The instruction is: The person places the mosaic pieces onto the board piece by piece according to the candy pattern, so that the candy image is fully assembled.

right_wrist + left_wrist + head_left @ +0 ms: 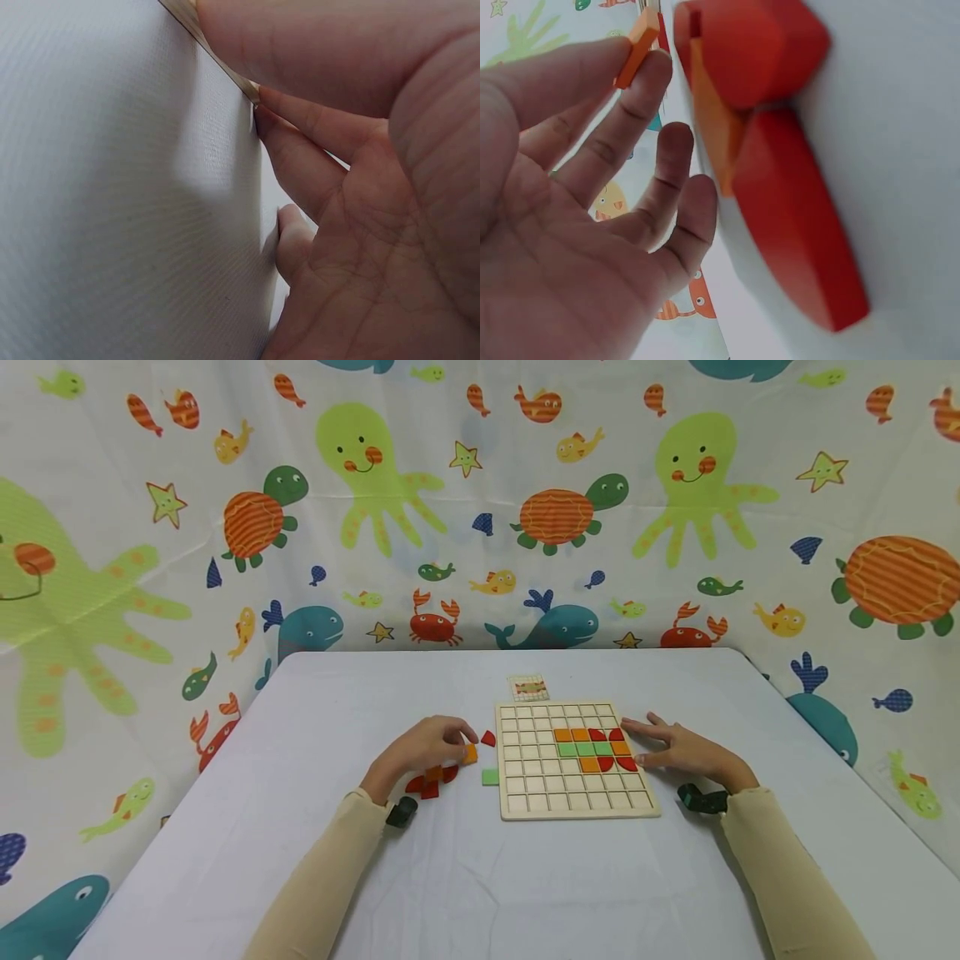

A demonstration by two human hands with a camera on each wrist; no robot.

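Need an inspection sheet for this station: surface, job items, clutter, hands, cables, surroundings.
Surface: white table, faintly creased.
Job's things: wooden board with red, orange and green pieces in its grid; small picture card just beyond it; loose red and orange pieces, a green square and a small red piece to its left.
Clutter: nothing seen besides these.
Left hand: pinches an orange piece.
Right hand: touches the board's right edge.
Wrists: dark device on each.
Cables: nothing seen.
Surroundings: sheet printed with sea animals, behind and beside the table.
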